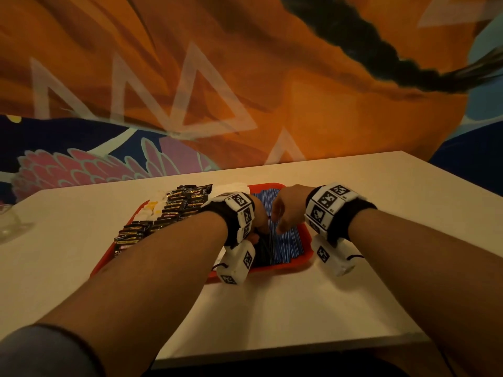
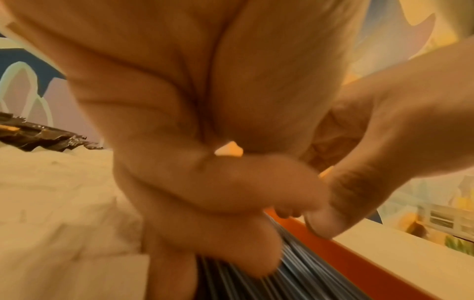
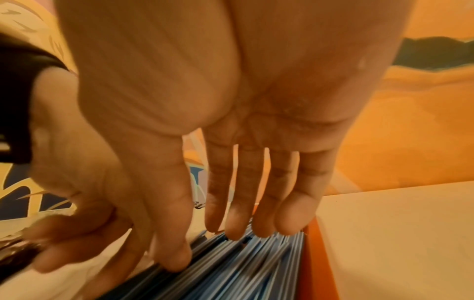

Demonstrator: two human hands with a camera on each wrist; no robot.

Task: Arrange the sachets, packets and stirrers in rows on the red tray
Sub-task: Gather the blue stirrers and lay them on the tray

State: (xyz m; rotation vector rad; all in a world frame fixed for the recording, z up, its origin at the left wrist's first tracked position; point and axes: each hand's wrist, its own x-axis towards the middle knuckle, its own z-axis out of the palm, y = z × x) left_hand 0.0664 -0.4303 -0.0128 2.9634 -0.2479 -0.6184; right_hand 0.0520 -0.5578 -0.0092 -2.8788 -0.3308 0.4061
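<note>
Grip, right: fingers of my right hand are straight and slightly spread, tips resting on the blue-and-white striped packets; nothing is held.
Grip, left: my left hand has its fingers curled down onto the same packets, but the blurred wrist view does not let me tell whether they pinch anything.
Packets: laid side by side in a row along the right part of the red tray, running from the far edge toward me.
Right edge: my right little finger sits just inside the tray's raised right rim, the outermost packets touching it.
Neighbours: white sachets lie left of the striped row, then black sachets in overlapping rows, then white and yellow sachets near the left rim.
Hands: close together over the striped row, thumbs nearly meeting.
Room: bare white table lies right of the tray and in front of it.
Far left: glass object at the table's edge, well apart from the tray.
</note>
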